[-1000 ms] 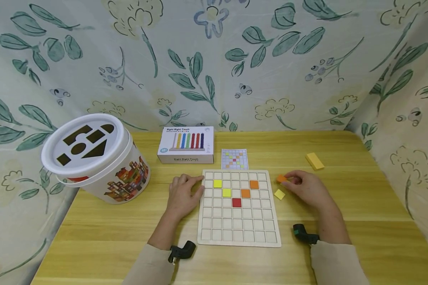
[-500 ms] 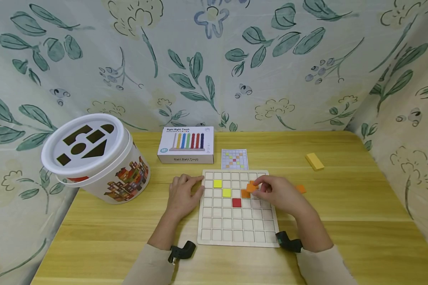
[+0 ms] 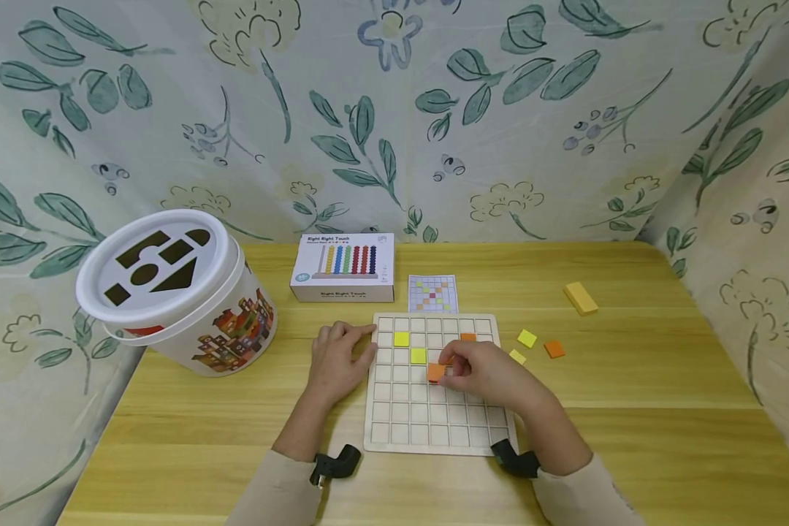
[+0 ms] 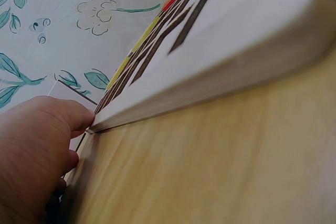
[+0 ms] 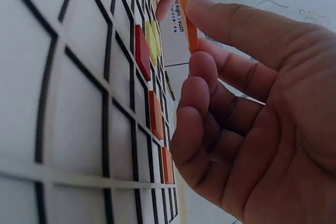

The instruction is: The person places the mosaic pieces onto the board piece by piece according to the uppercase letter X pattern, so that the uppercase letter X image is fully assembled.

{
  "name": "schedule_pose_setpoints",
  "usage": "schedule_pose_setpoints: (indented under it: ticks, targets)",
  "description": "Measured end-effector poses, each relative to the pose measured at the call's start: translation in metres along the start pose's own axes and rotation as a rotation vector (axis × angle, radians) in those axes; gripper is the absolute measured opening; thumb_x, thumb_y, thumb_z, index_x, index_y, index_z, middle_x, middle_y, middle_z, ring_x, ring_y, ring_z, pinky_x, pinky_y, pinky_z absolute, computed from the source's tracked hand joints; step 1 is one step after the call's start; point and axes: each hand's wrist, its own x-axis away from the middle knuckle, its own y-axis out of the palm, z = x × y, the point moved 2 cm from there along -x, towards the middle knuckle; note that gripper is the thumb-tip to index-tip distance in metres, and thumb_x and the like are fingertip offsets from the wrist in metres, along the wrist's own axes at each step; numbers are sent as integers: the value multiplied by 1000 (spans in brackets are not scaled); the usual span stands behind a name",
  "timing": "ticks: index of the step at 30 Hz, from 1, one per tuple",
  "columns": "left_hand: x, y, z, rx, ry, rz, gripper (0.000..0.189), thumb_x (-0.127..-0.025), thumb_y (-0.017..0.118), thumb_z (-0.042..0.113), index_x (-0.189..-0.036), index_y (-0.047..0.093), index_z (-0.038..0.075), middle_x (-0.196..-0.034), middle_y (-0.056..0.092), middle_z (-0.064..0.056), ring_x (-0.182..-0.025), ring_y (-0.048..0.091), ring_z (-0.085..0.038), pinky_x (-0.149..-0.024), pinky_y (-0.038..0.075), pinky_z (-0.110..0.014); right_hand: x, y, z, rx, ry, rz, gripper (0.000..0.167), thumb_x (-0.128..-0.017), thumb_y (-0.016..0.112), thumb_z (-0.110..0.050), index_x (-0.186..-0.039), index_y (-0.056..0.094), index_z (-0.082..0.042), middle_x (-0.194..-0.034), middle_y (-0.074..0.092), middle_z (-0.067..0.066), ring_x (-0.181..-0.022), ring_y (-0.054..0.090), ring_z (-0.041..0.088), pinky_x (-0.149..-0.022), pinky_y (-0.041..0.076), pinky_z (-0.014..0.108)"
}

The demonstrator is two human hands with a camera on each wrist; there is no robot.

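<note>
A white gridded board (image 3: 399, 413) lies on the table, holding yellow tiles (image 3: 401, 339), orange tiles (image 5: 155, 114) and a red tile (image 5: 142, 53) in its cells. Between thumb and fingertips my right hand (image 3: 493, 372) pinches an orange square tile (image 3: 435, 372). That tile is over the board's middle and covers most of the red one in the head view; in the right wrist view it stands off the grid. At the board's upper left edge rests my left hand (image 3: 338, 361), its thumb and index fingertips touching the rim.
Right of the board lie two loose yellow tiles (image 3: 527, 337), an orange tile (image 3: 554, 348) and a yellow block (image 3: 580, 298). A printed pattern card (image 3: 432, 294) touches the board's far edge. Behind stand a toy box (image 3: 342, 270) and a lidded white bucket (image 3: 191, 307).
My right hand has carried the orange tile from the table at right, leftward over the upper orange tiles to the board's middle. The left hand has stayed at the edge.
</note>
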Motion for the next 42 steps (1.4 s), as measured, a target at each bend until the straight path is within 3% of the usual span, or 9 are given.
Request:
schedule_pose_setpoints:
  ticks: [10, 20, 42]
  targets:
    - [0, 0, 0, 6, -18, -26, 36, -98, 64, 38, -132, 70, 29, -106, 59, -1, -98, 45, -22, -88, 33, -38, -1, 22, -9, 27, -80, -89, 17, -87, 81, -20, -96, 67, -21, -73, 57, -8, -68, 52, 9, -64, 42, 24]
    - [0, 0, -1, -6, -32, -34, 37, -97, 65, 38, -133, 69, 29, -107, 59, -1, -100, 45, -22, -89, 33, -38, -5, 38, -11, 179, -110, -19, 16, -86, 81, -26, -93, 67, -23, -68, 52, -12, -64, 48, 4, -63, 40, 24]
    - [0, 0, 0, 2, -14, -6, 37, -96, 66, 37, -131, 71, 26, -105, 60, -2, -97, 44, -22, -87, 33, -39, -5, 37, -11, 171, -76, -26, 18, -86, 82, -26, -95, 66, -23, -68, 53, -10, -65, 49, 6, -64, 41, 25]
